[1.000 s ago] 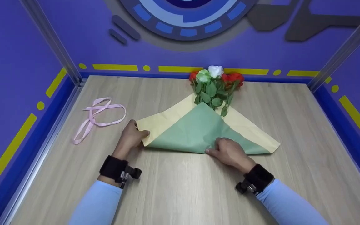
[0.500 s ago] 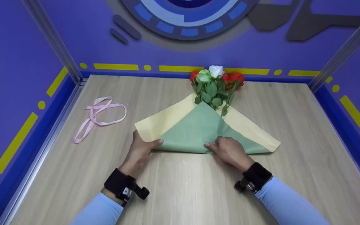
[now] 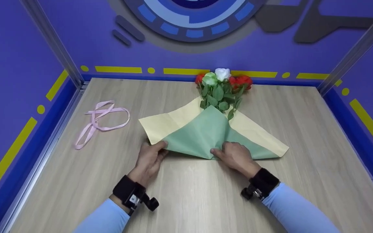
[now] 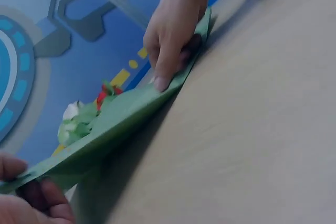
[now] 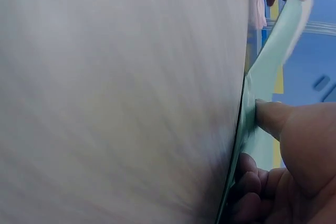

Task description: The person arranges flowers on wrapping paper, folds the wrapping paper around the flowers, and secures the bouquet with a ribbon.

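A sheet of wrapping paper, green outside and cream inside, is folded up over the stems of a bunch of roses. White, pale green and red blooms stick out at its far end. My left hand pinches the paper's near left edge between thumb and fingers, lifting that side off the table. At the middle of the near edge, my right hand grips the fold, its thumb on the green face. The left wrist view shows the raised green edge stretched between both hands. The stems are hidden under the paper.
A looped pink ribbon lies on the wooden table to the left. Blue panels with yellow marks stand behind and at both sides. The blooms reach close to the back panel.
My left hand has shifted from the paper's left corner rightward along the near edge and raised that side, so the green paper now creases toward my right hand. The right hand stays nearly still.
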### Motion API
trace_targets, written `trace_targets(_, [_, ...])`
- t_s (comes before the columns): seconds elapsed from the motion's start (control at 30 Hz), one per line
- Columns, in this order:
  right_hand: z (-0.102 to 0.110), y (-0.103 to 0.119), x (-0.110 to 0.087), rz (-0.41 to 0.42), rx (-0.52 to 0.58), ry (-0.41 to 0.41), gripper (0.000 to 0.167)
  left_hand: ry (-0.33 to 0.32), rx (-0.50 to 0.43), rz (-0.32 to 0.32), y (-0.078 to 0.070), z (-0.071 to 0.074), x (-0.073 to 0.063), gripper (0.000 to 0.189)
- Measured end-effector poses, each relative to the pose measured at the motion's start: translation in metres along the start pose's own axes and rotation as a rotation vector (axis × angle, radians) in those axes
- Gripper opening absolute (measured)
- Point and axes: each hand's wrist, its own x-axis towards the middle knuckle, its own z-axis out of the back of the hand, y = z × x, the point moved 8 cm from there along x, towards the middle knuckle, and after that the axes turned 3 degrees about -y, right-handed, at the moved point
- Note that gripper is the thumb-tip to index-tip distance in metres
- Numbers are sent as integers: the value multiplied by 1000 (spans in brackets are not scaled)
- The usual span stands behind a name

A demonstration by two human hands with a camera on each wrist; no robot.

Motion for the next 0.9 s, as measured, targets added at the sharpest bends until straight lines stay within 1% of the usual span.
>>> trace_targets(0.03, [0, 0, 0, -1, -2, -1, 56, 16, 4, 16, 4, -5, -2, 47])
trace_targets(0.1, [1, -1, 0, -4, -3, -1, 56, 38, 91, 34, 11, -14, -5, 37])
trace_targets(0.2, [2, -1, -1, -6, -5, -9, 56, 51, 219, 13, 18, -27, -7, 37])
trace_targets(0.27, [2, -1, -1, -6, -3, -9, 56, 47, 281, -27, 19, -34, -5, 35])
trace_targets(0.4, [0, 0, -1, 2, -2, -6, 56, 67, 319, -135, 15, -48, -3, 32])
trace_targets(0.47, [0, 1, -2, 5, 1, -4, 56, 57, 346, -182, 13, -51, -3, 29])
trace_targets(0.57, [0, 3, -2, 7, 2, -9, 55, 24, 394, -231, 11, -51, -4, 33])
trace_targets(0.63, [0, 3, -2, 11, 3, -15, 55, 11, 410, -237, 13, -51, -4, 34])
trace_targets(0.73, [0, 3, -2, 15, -3, -27, 55, 34, 401, -217, 20, -55, -1, 38])
trace_targets(0.8, [1, 3, -3, 19, -5, -40, 54, 42, 394, -184, 26, -57, 1, 40])
trace_targets(0.87, [2, 4, -5, 27, -7, -61, 53, 36, 446, -182, 28, -59, 1, 42])
trace_targets(0.9, [3, 5, -6, 38, -11, -79, 52, 32, 476, -198, 28, -61, 2, 46])
